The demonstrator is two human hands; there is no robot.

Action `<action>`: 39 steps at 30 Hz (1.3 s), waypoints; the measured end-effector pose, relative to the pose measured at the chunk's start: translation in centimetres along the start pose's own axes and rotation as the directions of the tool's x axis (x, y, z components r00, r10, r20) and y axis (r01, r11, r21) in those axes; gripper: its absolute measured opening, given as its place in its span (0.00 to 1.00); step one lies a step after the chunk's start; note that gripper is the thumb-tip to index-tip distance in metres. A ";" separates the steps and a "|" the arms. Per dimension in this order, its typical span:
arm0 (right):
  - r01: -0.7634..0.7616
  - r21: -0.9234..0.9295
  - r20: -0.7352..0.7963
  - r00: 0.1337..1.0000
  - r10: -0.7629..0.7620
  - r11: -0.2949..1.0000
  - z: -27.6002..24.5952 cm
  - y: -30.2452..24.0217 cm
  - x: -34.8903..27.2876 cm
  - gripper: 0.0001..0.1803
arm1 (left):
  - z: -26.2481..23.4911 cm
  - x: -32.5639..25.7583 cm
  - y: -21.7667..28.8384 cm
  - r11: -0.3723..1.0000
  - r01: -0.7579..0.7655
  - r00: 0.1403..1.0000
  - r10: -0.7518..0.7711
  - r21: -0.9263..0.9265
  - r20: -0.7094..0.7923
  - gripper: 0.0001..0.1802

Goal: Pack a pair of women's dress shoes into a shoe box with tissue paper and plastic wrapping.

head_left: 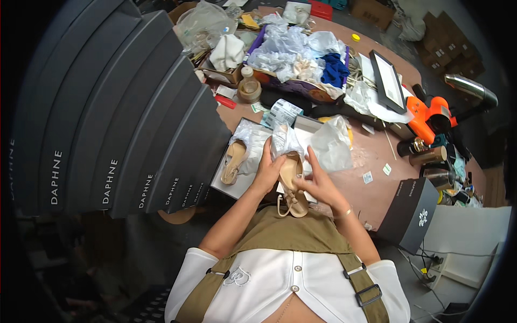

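Note:
A beige strappy sandal is between my two hands, in front of my apron, its toe end wrapped in white tissue and pointing away from me. My left hand grips it along the left side, thumb over the edge. On the other side my right hand has its thumb against the sandal near the heel straps, with the fingers along the right edge. The matching sandal, also with tissue at its toe, lies to the left in an open shoebox. Part of that box is hidden behind my hands.
Tall stacked dark shoeboxes crowd the left side. Behind the hands stands a purple box full of tissue and cloth, beside a glass jar. At right are a dark box lid, an orange heat gun and a metal jug.

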State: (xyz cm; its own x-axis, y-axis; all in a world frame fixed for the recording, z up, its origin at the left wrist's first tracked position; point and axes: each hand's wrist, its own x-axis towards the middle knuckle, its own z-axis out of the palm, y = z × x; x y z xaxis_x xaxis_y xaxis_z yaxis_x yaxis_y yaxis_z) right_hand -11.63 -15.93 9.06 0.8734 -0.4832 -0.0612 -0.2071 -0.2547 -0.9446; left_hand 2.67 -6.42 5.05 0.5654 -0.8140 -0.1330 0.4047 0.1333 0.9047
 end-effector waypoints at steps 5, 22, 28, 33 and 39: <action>-0.136 0.076 -0.189 0.971 0.148 0.988 2.6 3.8 -2.4 0.59 | -1.2 0.6 0.7 0.901 -0.042 0.999 0.045 0.432 0.002 0.38; -0.228 -0.291 -0.253 0.955 0.155 0.929 2.8 10.2 -1.7 0.38 | -12.5 -1.8 2.2 0.072 -0.137 0.968 0.221 0.988 0.118 0.26; -0.007 1.000 0.003 0.981 0.196 0.017 -1.4 3.3 -4.0 0.32 | -4.5 -4.0 7.0 0.940 0.104 0.990 -0.130 -0.324 -0.061 0.31; 0.021 0.969 0.011 0.992 0.125 -0.248 1.2 2.5 -4.4 0.33 | -0.1 -5.9 2.0 0.338 0.508 0.849 -0.352 -0.792 0.394 0.33; 0.030 0.962 0.057 0.950 0.308 -0.270 2.1 1.8 -5.7 0.32 | 0.8 -6.8 1.0 0.342 0.602 0.785 -0.417 -0.721 0.458 0.32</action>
State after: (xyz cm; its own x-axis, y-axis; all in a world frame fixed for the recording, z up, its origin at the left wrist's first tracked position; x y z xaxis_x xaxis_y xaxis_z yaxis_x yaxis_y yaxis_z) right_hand -16.05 -11.84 7.01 0.7910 -0.4893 -0.3674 0.5060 0.8606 -0.0567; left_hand -1.37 -1.19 7.21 -0.0539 -0.9537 -0.2960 0.9974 -0.0370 -0.0624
